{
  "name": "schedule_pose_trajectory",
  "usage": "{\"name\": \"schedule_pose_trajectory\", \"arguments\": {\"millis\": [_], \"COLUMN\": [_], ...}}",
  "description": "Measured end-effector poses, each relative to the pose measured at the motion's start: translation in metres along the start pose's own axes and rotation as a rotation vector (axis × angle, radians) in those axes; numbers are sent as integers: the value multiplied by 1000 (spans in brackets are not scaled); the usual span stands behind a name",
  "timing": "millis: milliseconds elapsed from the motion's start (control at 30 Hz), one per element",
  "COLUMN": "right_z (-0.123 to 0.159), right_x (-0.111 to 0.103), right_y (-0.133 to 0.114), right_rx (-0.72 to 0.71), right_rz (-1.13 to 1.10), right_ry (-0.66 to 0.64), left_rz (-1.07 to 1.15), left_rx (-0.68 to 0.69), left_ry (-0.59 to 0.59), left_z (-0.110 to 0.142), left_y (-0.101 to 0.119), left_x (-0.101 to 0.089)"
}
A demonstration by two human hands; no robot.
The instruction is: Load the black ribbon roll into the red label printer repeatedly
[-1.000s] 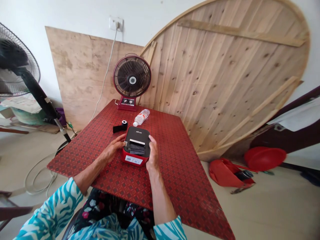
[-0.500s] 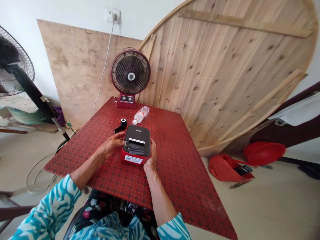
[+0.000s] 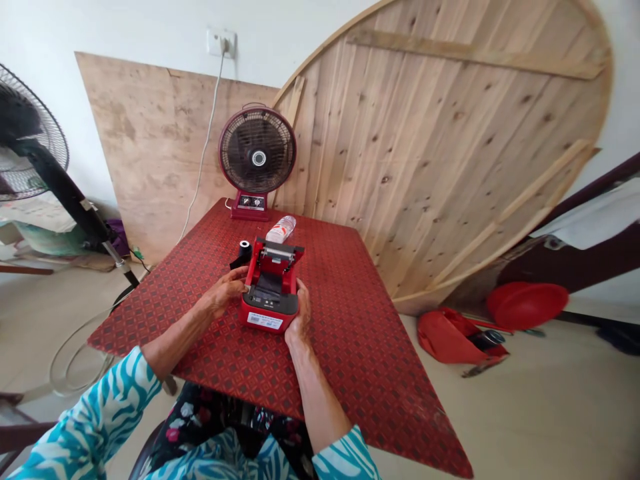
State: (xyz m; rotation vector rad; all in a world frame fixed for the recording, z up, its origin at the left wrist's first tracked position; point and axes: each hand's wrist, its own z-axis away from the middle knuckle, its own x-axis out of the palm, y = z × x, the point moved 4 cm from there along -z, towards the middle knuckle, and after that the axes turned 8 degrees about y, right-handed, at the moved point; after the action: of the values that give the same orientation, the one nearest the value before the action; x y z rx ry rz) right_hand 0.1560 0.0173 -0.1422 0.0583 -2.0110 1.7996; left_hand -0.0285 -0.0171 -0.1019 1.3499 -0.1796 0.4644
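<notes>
A small red and black label printer stands on the patterned red tabletop with its lid tipped up and back. Dark material lies inside the open bay, and a white sticker is on the front. My left hand grips the printer's left side, its fingers at the edge near a small grey tab. My right hand wraps round the right side. Just behind the left fingers is a roll with a white core and a black strip. A clear plastic bottle lies behind the lid, its cap end hidden.
A dark red fan stands at the table's far end. Behind it lean a plywood sheet and a large round wooden panel. A floor fan is at left; a red bag and red basin are right.
The printer's lid has swung up and back, exposing the bay. Both hands keep their places at its sides. The view has shifted slightly.
</notes>
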Motion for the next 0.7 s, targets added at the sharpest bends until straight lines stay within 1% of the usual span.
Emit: {"name": "schedule_pose_trajectory", "arguments": {"millis": [100,233,400,467,533,567,633,700], "right_z": [-1,0,0,0,0,-1,-1,-2], "right_x": [1,1,0,0,-1,-1,-1,0], "right_y": [3,1,0,1,2,3,5,6], "right_rx": [-3,-18,-6,-14,-21,-19,-5,10], "right_rz": [-21,-3,20,22,26,28,27,16], "right_ry": [-10,-9,-20,-30,-34,-33,-28,-14], "left_rz": [-7,-16,-90,-195,-369,-471,-670,-833], "left_rx": [8,18,79,186,390,498,655,712], "left_ry": [-1,11,26,59,103,100,33,-49], "left_z": [0,4,10,11,13,14,14,11], "left_y": [1,3,10,19,34,43,55,62], "left_x": [0,2,6,7,11,17,32,49]}}
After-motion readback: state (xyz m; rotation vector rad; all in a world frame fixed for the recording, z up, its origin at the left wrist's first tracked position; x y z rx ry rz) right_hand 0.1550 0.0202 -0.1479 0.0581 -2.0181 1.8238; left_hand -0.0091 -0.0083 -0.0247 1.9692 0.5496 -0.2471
